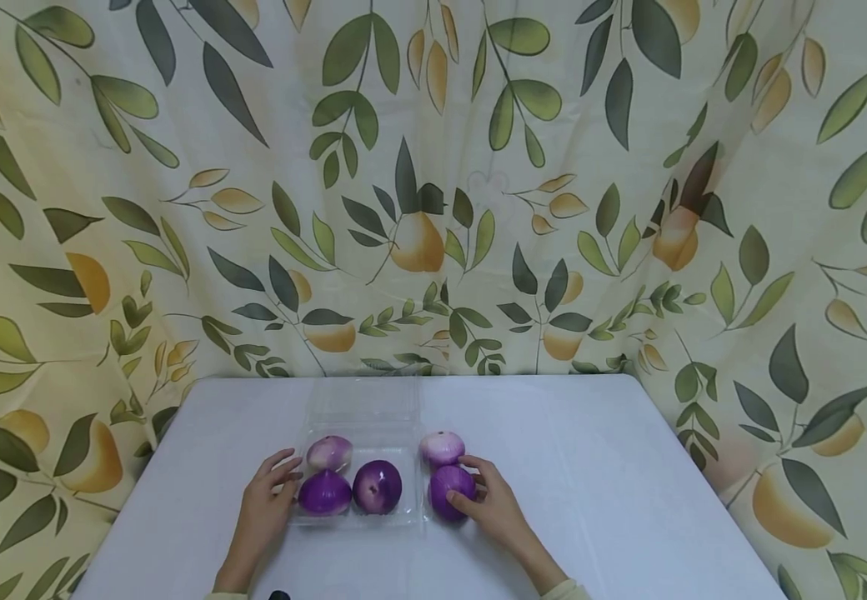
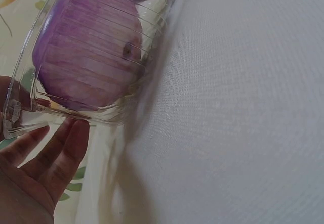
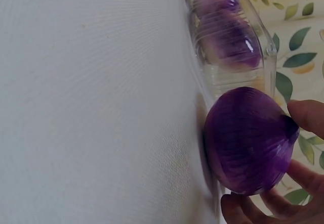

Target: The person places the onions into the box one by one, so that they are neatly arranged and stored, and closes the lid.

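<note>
A clear plastic clamshell container lies with its lid folded back on the table. Three purple onions sit inside: a pale one at the back, a darker one in front of it, and another to their right. My left hand holds the container's left edge, its fingertips against the clear side wall. Just right of the container, my right hand grips a purple onion between thumb and fingers. Behind that onion rests a paler onion, also outside the container.
The white-covered table extends to both sides of the container. The transparent lid lies toward the table's far edge. Behind hangs a leaf-and-fruit patterned curtain. A small dark object shows at the bottom edge.
</note>
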Available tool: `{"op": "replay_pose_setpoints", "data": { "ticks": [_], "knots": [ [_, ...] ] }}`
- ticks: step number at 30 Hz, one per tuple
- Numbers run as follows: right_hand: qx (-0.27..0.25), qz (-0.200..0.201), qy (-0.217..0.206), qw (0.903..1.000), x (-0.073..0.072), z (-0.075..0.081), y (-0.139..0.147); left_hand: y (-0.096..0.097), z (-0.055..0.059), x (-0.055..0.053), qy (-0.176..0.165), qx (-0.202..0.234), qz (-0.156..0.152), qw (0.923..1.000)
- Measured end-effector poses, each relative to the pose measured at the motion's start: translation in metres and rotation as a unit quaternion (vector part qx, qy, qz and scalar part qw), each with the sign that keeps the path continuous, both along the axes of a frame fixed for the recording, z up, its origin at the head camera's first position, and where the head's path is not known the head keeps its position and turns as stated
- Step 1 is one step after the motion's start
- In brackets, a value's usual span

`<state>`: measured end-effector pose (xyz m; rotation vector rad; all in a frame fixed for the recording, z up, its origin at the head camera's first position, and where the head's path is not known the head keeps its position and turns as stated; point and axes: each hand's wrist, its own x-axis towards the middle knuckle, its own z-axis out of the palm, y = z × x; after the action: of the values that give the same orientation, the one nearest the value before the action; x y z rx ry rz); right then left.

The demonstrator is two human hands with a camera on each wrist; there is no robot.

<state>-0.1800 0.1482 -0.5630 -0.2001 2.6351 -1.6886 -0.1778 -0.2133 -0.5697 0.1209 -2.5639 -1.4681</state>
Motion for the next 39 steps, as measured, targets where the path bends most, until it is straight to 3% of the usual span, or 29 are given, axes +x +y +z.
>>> {"op": "replay_pose_setpoints", "data": {
  "ticks": [12, 18, 28, 39],
  "knots": [
    [-0.008, 0.018, -0.011, 0.9997, 0.0029, -0.002, 0.0016, 0.0003, -0.0024, 0.0014, 0.014, -0.002, 0.002, 0.9999],
    [0.014, 0.02, -0.012, 0.9996, 0.0018, -0.0035, 0.0022, 0.001, -0.002, -0.0006, 0.021, -0.009, 0.001, 0.9997],
    [0.032, 0.023, -0.012, 0.9992, 0.003, -0.003, 0.0048, 0.0027, 0.0003, 0.0026, 0.057, -0.013, 0.001, 0.9983],
    [0.02, 0.003, -0.021, 0.9996, 0.0103, 0.0034, 0.0091, 0.0017, 0.002, 0.0024, 0.023, 0.006, -0.002, 0.9997]
  ]
}}
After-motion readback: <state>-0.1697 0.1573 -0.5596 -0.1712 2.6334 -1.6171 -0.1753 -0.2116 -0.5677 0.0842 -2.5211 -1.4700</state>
